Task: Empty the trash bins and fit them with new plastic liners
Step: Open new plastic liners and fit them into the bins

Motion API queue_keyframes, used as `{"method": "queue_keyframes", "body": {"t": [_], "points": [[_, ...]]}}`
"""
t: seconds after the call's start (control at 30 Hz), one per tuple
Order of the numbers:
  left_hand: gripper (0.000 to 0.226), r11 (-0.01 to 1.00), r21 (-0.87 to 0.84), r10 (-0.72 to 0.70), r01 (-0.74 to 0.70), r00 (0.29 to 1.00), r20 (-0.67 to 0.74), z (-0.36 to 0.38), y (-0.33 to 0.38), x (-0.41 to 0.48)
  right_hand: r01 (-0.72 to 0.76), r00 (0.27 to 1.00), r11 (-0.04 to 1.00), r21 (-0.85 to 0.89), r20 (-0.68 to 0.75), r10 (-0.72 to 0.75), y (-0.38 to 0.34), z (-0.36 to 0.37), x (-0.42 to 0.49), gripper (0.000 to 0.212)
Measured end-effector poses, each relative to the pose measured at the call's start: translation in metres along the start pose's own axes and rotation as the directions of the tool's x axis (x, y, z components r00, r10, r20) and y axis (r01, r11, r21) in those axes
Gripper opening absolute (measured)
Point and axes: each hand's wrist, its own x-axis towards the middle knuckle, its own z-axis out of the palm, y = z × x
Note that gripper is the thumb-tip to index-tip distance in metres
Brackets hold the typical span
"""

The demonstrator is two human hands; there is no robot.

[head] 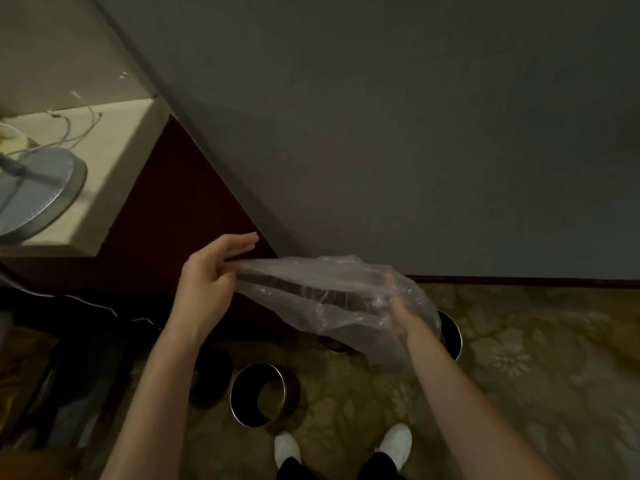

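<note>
A clear plastic liner (332, 299) is stretched in the air between my hands, above the carpet. My left hand (211, 275) pinches its left edge between thumb and fingers. My right hand (398, 306) is pushed inside the liner, its fingers showing through the film; how they lie is blurred. Below stands a round metal bin (263, 393), black inside and without a liner, just ahead of my white shoes. A second bin (450, 336) peeks out from behind the liner on the right, mostly hidden.
A grey wall (381, 133) faces me, with a dark baseboard. At the left is a pale tabletop (114, 147) with a round metal lamp base (41, 195) and cables, over a dark red cabinet side. Dark bags and clothes lie at the lower left. The floor is patterned carpet.
</note>
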Motion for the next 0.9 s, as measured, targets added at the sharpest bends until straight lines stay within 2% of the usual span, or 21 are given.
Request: {"method": "queue_keyframes", "body": {"t": [0.07, 0.13, 0.23, 0.3, 0.4, 0.43, 0.47, 0.5, 0.53, 0.57, 0.6, 0.63, 0.67, 0.7, 0.73, 0.77, 0.8, 0.83, 0.87, 0.9], "points": [[0.063, 1.0, 0.006, 0.014, -0.014, 1.0, 0.028, 0.008, 0.005, -0.001, 0.058, 0.998, 0.998, -0.024, 0.012, -0.058, 0.0, 0.002, 0.003, 0.068], [0.057, 0.999, 0.015, 0.045, -0.046, 0.997, 0.055, 0.014, 0.009, -0.001, 0.099, 0.995, 0.995, -0.003, 0.034, -0.099, -0.002, 0.005, 0.006, 0.082], [0.05, 0.998, 0.004, 0.058, -0.058, 0.997, 0.056, 0.018, 0.012, -0.001, 0.003, 0.968, 0.962, 0.272, 0.241, -0.071, -0.005, 0.016, 0.012, 0.087], [0.049, 0.998, -0.015, 0.056, -0.055, 0.996, 0.063, 0.016, 0.018, -0.003, -0.073, 0.917, 0.906, 0.417, 0.385, -0.103, -0.007, 0.026, 0.013, 0.093], [0.046, 0.999, -0.004, 0.036, -0.035, 0.998, 0.051, 0.015, 0.034, -0.006, -0.13, 0.802, 0.871, 0.475, 0.567, -0.189, -0.013, 0.04, 0.007, 0.103], [0.044, 1.0, 0.013, 0.014, -0.014, 1.0, -0.011, 0.015, 0.041, -0.009, -0.127, 0.772, 0.87, 0.476, 0.598, -0.215, -0.016, 0.046, 0.003, 0.106], [0.044, 0.998, 0.061, 0.016, -0.008, 0.991, -0.129, 0.016, 0.048, -0.014, -0.13, 0.747, 0.865, 0.484, 0.622, -0.235, -0.019, 0.052, -0.001, 0.109], [0.042, 0.989, 0.147, 0.073, -0.032, 0.956, -0.286, 0.019, 0.058, -0.021, -0.139, 0.724, 0.859, 0.492, 0.643, -0.251, -0.023, 0.059, -0.004, 0.112], [0.038, 0.967, 0.24, 0.188, -0.089, 0.882, -0.431, 0.026, 0.072, -0.032, -0.148, 0.694, 0.852, 0.503, 0.666, -0.273, -0.026, 0.066, -0.008, 0.115], [0.032, 0.931, 0.298, 0.34, -0.211, 0.8, -0.494, 0.039, 0.084, -0.043, -0.155, 0.68, 0.842, 0.517, 0.674, -0.289, -0.031, 0.071, -0.012, 0.117], [0.024, 0.884, 0.278, 0.466, -0.375, 0.743, -0.48, 0.057, 0.091, -0.056, -0.158, 0.677, 0.832, 0.532, 0.671, -0.301, -0.035, 0.073, -0.016, 0.115], [0.019, 0.854, 0.176, 0.513, -0.489, 0.738, -0.438, 0.079, 0.093, -0.065, -0.138, 0.7, 0.836, 0.531, 0.65, -0.297, -0.036, 0.073, -0.02, 0.106], [0.019, 0.875, 0.042, 0.453, -0.483, 0.784, -0.423, 0.102, 0.09, -0.071, -0.095, 0.73, 0.853, 0.514, 0.618, -0.292, -0.035, 0.071, -0.024, 0.091], [0.022, 0.924, -0.109, 0.287, -0.367, 0.852, -0.439, 0.126, 0.082, -0.065, -0.019, 0.761, 0.888, 0.459, 0.583, -0.285, -0.034, 0.069, -0.021, 0.07], [0.025, 0.947, -0.287, 0.004, -0.146, 0.896, -0.445, 0.146, 0.068, -0.058, 0.05, 0.787, 0.926, 0.373, 0.556, -0.267, -0.027, 0.067, -0.016, 0.049], [0.03, 0.848, -0.522, -0.326, 0.088, 0.864, -0.383, 0.166, 0.047, -0.037, 0.128, 0.842, 0.947, 0.295, 0.472, -0.261, -0.018, 0.069, -0.002, 0.035], [0.034, 0.615, -0.74, -0.612, 0.274, 0.757, -0.228, 0.185, 0.019, -0.006, 0.179, 0.888, 0.952, 0.25, 0.375, -0.265, -0.01, 0.073, 0.022, 0.027], [0.038, 0.371, -0.859, -0.753, 0.351, 0.656, -0.057, 0.201, -0.013, 0.03, 0.158, 0.919, 0.954, 0.254, 0.315, -0.236, -0.005, 0.075, 0.048, 0.028], [0.038, 0.233, -0.901, -0.778, 0.365, 0.627, 0.053, 0.215, -0.048, 0.062, 0.126, 0.939, 0.946, 0.299, 0.273, -0.211, 0.0, 0.077, 0.079, 0.032], [0.034, 0.171, -0.907, -0.782, 0.386, 0.613, 0.113, 0.232, -0.086, 0.088, 0.096, 0.958, 0.94, 0.327, 0.225, -0.176, 0.008, 0.075, 0.116, 0.039]]}}
